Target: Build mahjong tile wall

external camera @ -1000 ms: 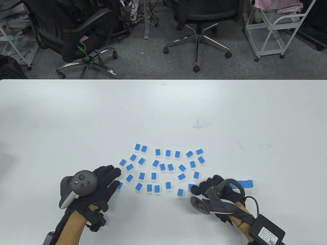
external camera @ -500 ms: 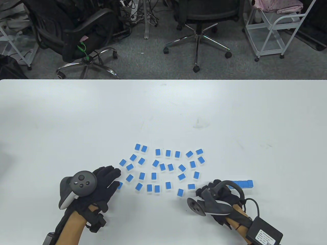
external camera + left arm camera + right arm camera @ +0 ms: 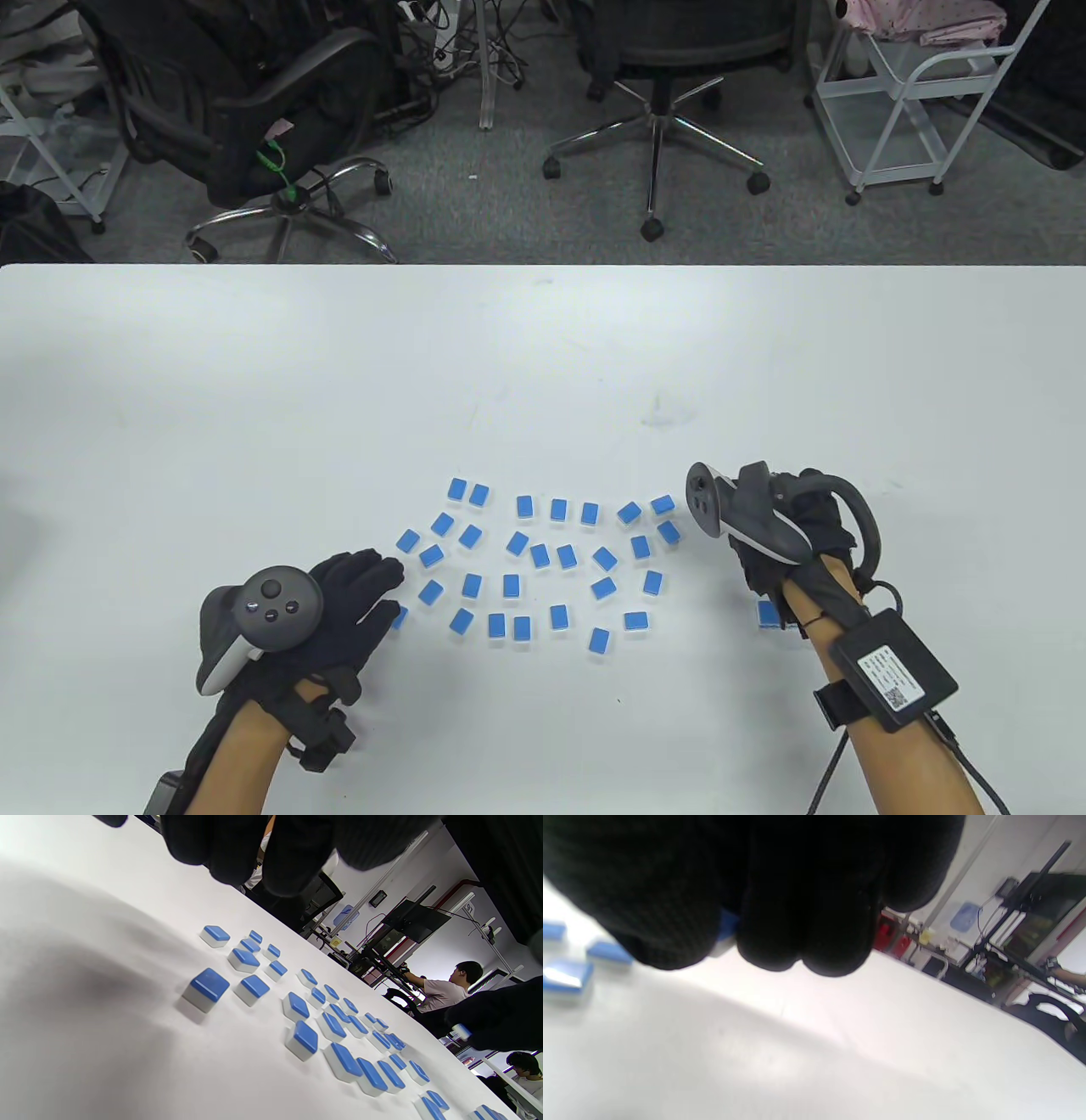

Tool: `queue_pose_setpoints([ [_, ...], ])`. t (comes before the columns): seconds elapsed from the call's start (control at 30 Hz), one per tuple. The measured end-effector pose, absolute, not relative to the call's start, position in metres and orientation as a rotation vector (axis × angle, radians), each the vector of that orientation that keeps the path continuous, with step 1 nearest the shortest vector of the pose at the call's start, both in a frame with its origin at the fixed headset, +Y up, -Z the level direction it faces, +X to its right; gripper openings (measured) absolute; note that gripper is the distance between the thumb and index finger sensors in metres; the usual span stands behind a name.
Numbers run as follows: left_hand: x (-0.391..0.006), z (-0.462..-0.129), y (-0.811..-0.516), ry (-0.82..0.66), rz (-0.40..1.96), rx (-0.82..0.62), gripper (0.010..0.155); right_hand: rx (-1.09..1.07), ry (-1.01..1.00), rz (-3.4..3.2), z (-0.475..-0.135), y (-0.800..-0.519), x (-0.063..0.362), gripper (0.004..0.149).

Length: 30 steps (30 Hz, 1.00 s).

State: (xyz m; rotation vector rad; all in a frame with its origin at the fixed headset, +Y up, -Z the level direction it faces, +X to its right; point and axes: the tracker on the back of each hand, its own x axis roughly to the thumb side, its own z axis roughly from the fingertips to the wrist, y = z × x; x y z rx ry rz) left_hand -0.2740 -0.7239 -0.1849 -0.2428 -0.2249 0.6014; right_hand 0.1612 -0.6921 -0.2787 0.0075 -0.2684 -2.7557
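A white table (image 3: 254,382) is spread with loose blue tiles (image 3: 539,556). The left hand (image 3: 339,594) is laid flat beside them, fingers straight, nothing held. The right hand (image 3: 789,526) is raised, fingers curled; a blue tile (image 3: 726,926) appears pinched

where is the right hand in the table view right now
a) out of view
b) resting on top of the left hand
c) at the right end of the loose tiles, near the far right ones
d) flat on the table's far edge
c: the right hand sits just right of the scattered blue tiles, beside the far right tile, well apart from the left hand.
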Motion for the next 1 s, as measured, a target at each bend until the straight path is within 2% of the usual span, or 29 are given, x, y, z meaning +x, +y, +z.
queue_pose_setpoints([
  [0.1, -0.274, -0.185, -0.724, -0.228, 0.602, -0.241, 0.06, 0.021, -0.465, -2.687, -0.289, -0.726, 0.156, 0.056],
  [0.2, -0.273, -0.185, -0.724, -0.23, 0.601, -0.245, 0.06, 0.042, -0.492, -2.667, -0.293, -0.741, 0.156, 0.054],
  [0.47, -0.273, -0.186, -0.724, -0.232, 0.603, -0.246, 0.06, 0.009, -0.404, -2.689, -0.284, -0.74, 0.158, 0.055],
  [0.63, -0.273, -0.186, -0.723, -0.231, 0.605, -0.242, 0.06, -0.024, -0.337, -2.692, -0.273, -0.724, 0.158, 0.066],
  [0.7, -0.274, -0.186, -0.723, -0.229, 0.606, -0.242, 0.06, -0.069, -0.259, -2.762, -0.265, -0.708, 0.153, 0.06],
  [0.8, -0.273, -0.186, -0.724, -0.227, 0.609, -0.247, 0.06, -0.216, -0.259, -2.851, -0.248, -0.699, 0.135, 0.055],
  [1.0, -0.273, -0.186, -0.725, -0.226, 0.605, -0.254, 0.06, -0.354, -0.285, -2.769, -0.231, -0.718, 0.097, 0.059],
])
